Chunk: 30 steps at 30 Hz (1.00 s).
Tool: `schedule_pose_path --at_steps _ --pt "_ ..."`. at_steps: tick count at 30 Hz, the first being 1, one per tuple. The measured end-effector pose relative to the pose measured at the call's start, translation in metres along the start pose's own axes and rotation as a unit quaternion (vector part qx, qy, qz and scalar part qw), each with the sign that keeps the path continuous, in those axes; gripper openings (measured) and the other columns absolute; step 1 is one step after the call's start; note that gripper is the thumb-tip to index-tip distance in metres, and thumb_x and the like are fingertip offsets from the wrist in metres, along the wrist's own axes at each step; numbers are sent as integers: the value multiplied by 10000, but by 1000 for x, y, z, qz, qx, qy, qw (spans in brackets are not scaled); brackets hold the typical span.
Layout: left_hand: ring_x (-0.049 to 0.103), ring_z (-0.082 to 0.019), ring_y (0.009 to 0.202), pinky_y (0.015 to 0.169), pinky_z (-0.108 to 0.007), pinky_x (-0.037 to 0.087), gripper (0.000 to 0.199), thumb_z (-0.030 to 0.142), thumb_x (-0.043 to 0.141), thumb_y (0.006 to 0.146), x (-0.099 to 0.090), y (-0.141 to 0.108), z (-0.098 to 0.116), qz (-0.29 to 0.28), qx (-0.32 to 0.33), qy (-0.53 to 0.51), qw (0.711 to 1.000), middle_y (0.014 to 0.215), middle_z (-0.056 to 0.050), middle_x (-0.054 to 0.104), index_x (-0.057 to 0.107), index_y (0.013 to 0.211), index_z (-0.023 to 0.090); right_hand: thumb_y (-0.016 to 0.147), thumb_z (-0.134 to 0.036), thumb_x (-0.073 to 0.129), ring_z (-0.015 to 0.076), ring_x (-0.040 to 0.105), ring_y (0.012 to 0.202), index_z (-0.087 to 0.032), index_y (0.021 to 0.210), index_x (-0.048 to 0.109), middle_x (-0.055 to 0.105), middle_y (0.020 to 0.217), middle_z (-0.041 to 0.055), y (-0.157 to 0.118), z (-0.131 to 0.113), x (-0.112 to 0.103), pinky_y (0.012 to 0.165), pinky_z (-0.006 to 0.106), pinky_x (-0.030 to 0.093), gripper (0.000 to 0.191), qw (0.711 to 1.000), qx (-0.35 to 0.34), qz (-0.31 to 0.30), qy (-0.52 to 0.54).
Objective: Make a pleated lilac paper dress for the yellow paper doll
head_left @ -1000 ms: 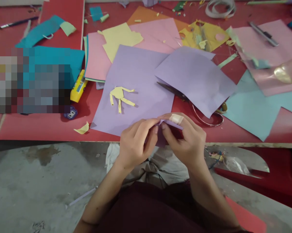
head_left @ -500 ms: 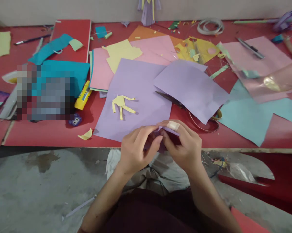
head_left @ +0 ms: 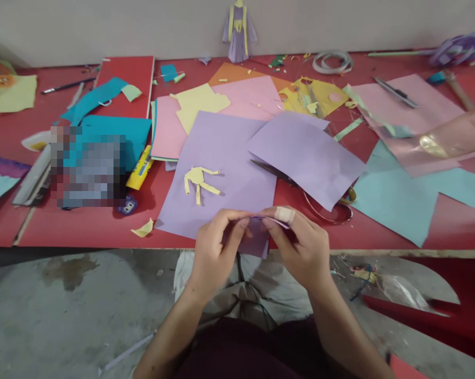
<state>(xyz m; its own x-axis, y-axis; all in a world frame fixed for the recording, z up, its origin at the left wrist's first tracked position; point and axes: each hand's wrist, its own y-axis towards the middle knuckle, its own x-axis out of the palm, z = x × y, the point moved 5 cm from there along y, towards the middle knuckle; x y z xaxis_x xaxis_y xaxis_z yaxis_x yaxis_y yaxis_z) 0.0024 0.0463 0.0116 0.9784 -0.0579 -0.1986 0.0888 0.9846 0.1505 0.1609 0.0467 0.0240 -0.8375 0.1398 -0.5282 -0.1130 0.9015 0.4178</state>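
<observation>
Clock read from the hands, 12 straight away from the body. Left hand and right hand are close together at the near edge of the red tabletop, both closed in a pinch on a small purple paper piece. Thumbs and forefingers grip its upper edge; the lower part hangs below. White tape wraps one right-hand finger.

Work in hand looks like folding or creasing that edge; fingers hide the exact fold. My judgement: a neat crease calls for level fingertips and light, even pressure, since thin paper could slip askew or buckle.

At 10 to 11 o'clock, a pale-yellow paper figure with limbs and no head lies flat on a large purple paper sheet. At 1 o'clock, a curved purple sheet partly covers dark-bladed scissors; reaching them would probably mean shifting that sheet. Light-blue paper lies between 2 and 3, a silver-and-black pen-like tool between 1 and 2. Yellow offcut at 9, yellow box near 10. At 12, by the wall, stands a purple-and-yellow robed paper figure.
</observation>
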Motion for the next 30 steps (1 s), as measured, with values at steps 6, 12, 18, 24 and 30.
schedule_pose_path --at_steps 6,12,18,24,30 --pt "672 -109 644 613 -203 554 113 289 577 974 1 6 3 -24 -47 -47 998 709 14 694 660 979 211 928 -204 610 94 607 468 -222 981 682 636 579 -63 0 6 -6 490 199 493 91 997 58 -2 51" --pt "706 -130 694 642 -214 539 148 328 556 982 10 16 9 -93 -39 -27 995 749 7 731 633 950 205 943 -251 596 76 587 447 -211 889 650 631 600 -59 -2 14 -5 430 167 482 87 977 130 -11 169" --pt "685 -114 719 699 -202 526 204 364 540 991 15 16 5 -90 -105 -77 987 747 17 708 637 926 197 934 -285 606 101 606 528 -234 922 658 641 648 -40 -6 17 -3 499 202 522 74 972 140 -6 191" --pt "664 -101 710 661 -180 488 181 349 548 986 16 12 5 -70 -97 -23 993 753 23 700 636 932 200 919 -245 634 89 597 534 -262 972 642 639 646 -64 -5 16 -2 524 188 529 57 972 140 -15 187" --pt "599 -76 638 582 -167 419 170 310 606 950 14 14 10 -91 -54 37 994 701 47 661 585 827 193 951 -260 589 71 587 524 -245 925 625 618 626 -65 -3 16 -1 509 161 509 46 969 152 -33 193"
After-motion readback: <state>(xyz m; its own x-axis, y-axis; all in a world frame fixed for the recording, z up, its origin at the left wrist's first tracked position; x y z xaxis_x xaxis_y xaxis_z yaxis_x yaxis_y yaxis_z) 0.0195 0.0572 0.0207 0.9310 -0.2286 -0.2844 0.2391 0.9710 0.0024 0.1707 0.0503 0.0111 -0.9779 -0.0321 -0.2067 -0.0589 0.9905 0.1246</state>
